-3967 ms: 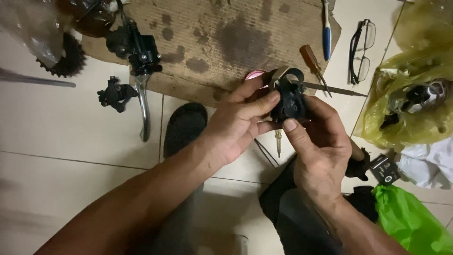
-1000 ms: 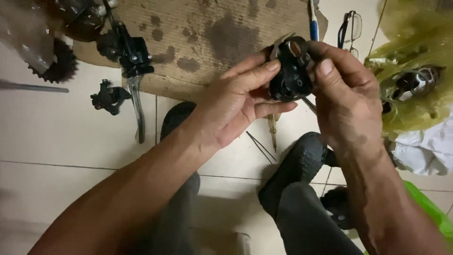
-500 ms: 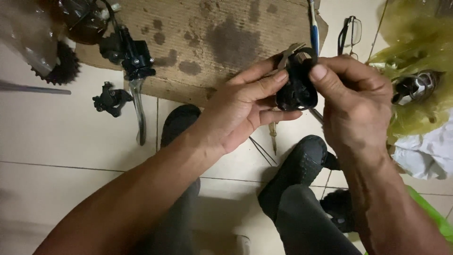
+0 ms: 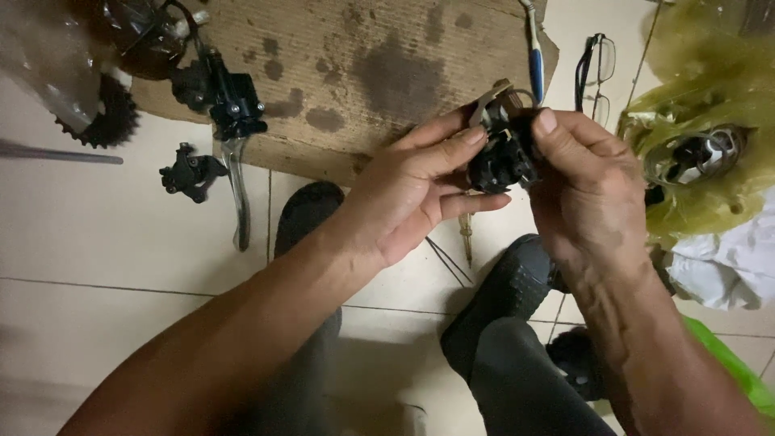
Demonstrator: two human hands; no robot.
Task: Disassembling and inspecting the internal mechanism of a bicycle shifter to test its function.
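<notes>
Now | left hand [image 4: 408, 190] pinches small black part [image 4: 500, 157] from its left | right hand [image 4: 585, 190] grips it from the right | part upright between both, equally near.

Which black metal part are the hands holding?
The small black part pinched between left hand and right hand; the lever assembly and black clamp lie untouched.

A crumpled yellowish translucent plastic bag [image 4: 710, 121] lies at the right on the floor, a bright green bag [image 4: 739, 367] below it.
</notes>
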